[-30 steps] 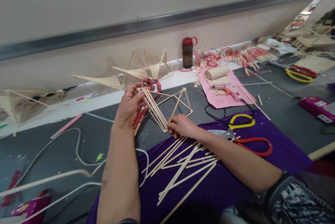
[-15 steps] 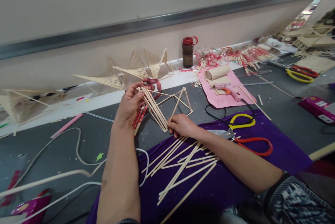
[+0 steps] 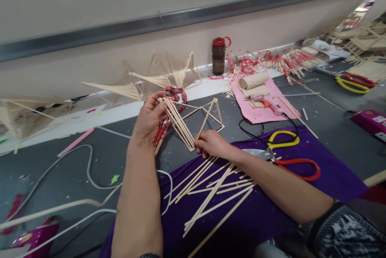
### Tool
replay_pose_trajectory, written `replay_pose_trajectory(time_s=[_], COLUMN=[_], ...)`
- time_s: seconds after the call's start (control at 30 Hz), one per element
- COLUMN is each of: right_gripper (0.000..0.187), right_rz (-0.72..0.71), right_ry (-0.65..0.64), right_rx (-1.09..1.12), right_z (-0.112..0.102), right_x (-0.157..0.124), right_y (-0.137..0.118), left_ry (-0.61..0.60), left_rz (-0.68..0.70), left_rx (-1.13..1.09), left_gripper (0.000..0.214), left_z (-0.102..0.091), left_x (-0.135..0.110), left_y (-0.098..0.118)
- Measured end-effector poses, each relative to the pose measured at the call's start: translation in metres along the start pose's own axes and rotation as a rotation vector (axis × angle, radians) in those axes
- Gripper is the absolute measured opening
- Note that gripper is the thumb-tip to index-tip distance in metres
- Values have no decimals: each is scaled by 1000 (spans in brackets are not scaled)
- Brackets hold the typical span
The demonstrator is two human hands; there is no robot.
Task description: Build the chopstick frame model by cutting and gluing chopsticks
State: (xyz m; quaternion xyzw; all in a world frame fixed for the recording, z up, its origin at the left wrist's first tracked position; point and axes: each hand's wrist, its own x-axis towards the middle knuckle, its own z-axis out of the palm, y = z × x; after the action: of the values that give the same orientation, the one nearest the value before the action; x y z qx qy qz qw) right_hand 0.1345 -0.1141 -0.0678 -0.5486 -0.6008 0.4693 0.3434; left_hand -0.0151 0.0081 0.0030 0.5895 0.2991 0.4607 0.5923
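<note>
Between my two hands stands a small frame of thin wooden sticks (image 3: pixel 179 126), with several sticks side by side along its near left face. My left hand (image 3: pixel 152 117) pinches the upper left end of that row. At the lower corner, the fingers of my right hand (image 3: pixel 210 143) close on the frame; the exact grip is partly hidden. Loose wooden sticks (image 3: pixel 211 193) lie below my right forearm on a purple cloth (image 3: pixel 238 226). Red-wrapped sticks (image 3: pixel 161 134) sit behind my left hand, close to a dark red ring-shaped object (image 3: pixel 183 96).
Scissors with yellow and red handles (image 3: pixel 297 165) lie right of my hands. Behind them a pink glue gun (image 3: pixel 268 103) rests on a pink sheet (image 3: pixel 249 113). A dark bottle (image 3: pixel 218 58) and finished stick models (image 3: pixel 177 73) line the wall. White cables (image 3: pixel 90 169) cross the left side.
The view has shifted slightly, so the bottle, glue gun and scissors appear a little farther right. Both hands keep their hold on the stick frame, with hardly any motion.
</note>
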Motion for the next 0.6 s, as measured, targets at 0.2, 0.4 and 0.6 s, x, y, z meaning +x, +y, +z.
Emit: replay_pose_trajectory(time_s=[0.2, 0.4, 0.6], right_gripper=[14, 14, 15], right_rz=[-2, 5, 7], right_ry=[-7, -7, -14], right_rx=[4, 7, -21], right_z=[0, 0, 0], right_x=[0, 0, 0], right_y=[2, 2, 3], left_ry=[-5, -5, -11], left_rz=[-10, -3, 11], left_rx=[8, 6, 12], left_gripper=[26, 27, 27], left_z=[-1, -5, -5], left_x=[0, 2, 2], left_y=[-1, -4, -6])
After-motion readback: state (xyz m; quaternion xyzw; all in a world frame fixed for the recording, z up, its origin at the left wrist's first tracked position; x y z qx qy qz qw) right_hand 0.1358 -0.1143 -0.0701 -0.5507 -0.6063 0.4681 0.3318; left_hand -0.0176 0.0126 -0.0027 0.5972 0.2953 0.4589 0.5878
